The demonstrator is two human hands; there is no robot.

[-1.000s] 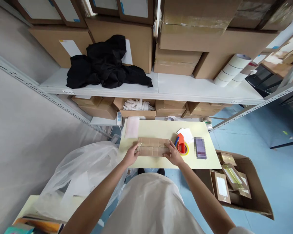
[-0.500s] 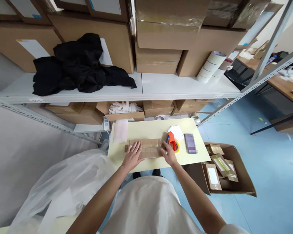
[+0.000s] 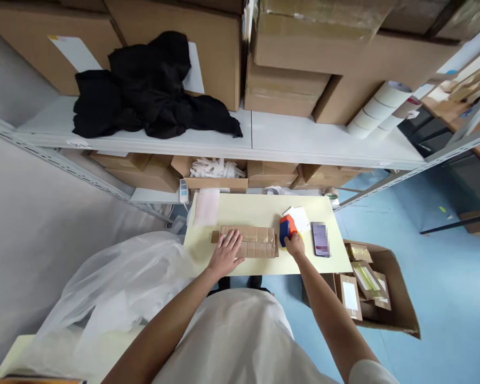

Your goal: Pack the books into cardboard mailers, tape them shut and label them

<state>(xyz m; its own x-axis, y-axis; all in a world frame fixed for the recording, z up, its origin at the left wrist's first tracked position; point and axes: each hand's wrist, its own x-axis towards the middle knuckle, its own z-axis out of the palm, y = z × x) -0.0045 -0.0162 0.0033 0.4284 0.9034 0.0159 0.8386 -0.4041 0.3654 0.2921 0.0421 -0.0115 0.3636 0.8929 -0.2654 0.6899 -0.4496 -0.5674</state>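
Note:
A small cardboard box point(image 3: 258, 242) lies closed on the pale yellow table point(image 3: 248, 208), with short end flaps sticking out left and right. My left hand point(image 3: 226, 253) rests flat on its left part, fingers spread. Just right of the box, my right hand point(image 3: 295, 246) is closed around an orange and blue tape dispenser point(image 3: 287, 228). The dispenser's yellow tape roll is mostly hidden by that hand. White cards point(image 3: 300, 217) lie behind the dispenser, and a phone point(image 3: 320, 239) lies to the right of it.
An open carton point(image 3: 400, 288) with several small taped boxes stands on the floor at right. White plastic sheeting point(image 3: 116, 282) bulges at left. Ahead, a shelf point(image 3: 280, 133) bears large boxes, black cloth point(image 3: 144, 96) and tape rolls point(image 3: 378, 106). Pinkish paper point(image 3: 207, 207) lies on the table's left.
My right hand has left the box's right end and taken hold of the tape dispenser, which has turned. My left hand stays on the box. The whole view has shifted.

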